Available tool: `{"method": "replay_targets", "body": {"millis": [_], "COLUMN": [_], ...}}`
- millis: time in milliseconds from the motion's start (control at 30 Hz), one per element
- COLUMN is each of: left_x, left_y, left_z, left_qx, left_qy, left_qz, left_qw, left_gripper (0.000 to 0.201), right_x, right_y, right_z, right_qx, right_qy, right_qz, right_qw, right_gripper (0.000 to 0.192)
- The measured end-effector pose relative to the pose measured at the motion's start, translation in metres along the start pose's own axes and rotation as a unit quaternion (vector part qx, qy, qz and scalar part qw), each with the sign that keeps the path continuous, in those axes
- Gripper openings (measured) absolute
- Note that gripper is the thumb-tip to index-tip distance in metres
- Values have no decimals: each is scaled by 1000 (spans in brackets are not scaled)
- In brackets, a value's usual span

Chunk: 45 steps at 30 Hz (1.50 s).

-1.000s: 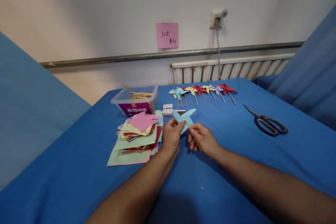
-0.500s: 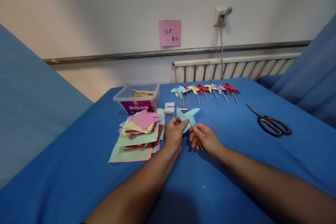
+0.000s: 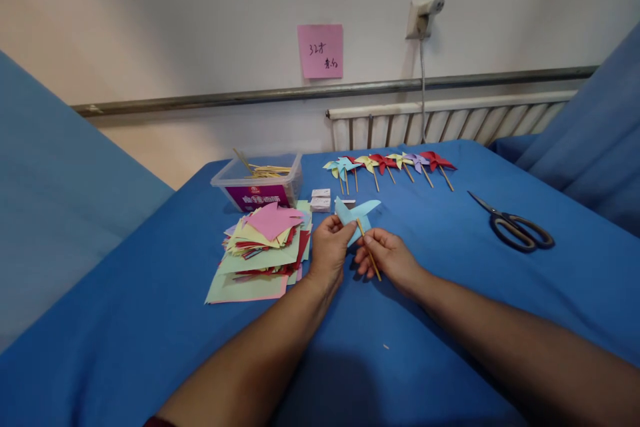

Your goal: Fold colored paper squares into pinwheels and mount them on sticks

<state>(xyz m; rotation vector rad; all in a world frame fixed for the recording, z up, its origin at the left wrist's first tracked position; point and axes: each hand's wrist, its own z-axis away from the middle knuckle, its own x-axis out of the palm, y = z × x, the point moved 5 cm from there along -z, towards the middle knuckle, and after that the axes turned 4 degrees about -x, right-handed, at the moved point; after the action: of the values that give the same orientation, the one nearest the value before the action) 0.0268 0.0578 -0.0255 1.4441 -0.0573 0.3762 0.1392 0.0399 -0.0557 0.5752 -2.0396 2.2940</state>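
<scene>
Centre frame, above the bench: left hand pinches the light-blue paper pinwheel; right hand fingers grip the wooden stick against its hub. Step appears to be stick attachment; next likely needs steady alignment.

Bare cloth before scissors

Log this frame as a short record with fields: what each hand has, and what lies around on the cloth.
left hand: pinches the light blue paper pinwheel
right hand: holds the thin wooden stick against the pinwheel
left of hands: stack of coloured paper
behind stack: clear plastic box with sticks inside
far edge: row of finished pinwheels
right: scissors, lying apart
surface: blue cloth
wall: pink note
</scene>
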Motion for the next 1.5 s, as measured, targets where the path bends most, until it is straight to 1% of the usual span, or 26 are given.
{"method": "replay_targets", "body": {"millis": [300,567,1067,1267,1500], "left_x": [0,-1,0,0,-1], "left_y": [2,2,0,0,0], "left_z": [1,0,-2,-2,-3], "left_qx": [15,20,19,23,28], "left_qy": [-2,5,-5,-2,1], "left_qz": [-4,-16,-7,-11,-14], "left_qw": [1000,1000,1000,1000,1000], "left_gripper": [26,27,28,29,28], "right_x": [0,-2,-2,-2,-3], "right_y": [-1,-3,-4,-4,-4], "right_z": [0,0,2,2,1], "right_qx": [-7,-15,4,4,7], "right_qy": [13,19,31,25,33], "right_qz": [4,5,-7,-10,-1], "right_qw": [1000,1000,999,1000,999], "right_gripper": [36,39,43,41,39]}}
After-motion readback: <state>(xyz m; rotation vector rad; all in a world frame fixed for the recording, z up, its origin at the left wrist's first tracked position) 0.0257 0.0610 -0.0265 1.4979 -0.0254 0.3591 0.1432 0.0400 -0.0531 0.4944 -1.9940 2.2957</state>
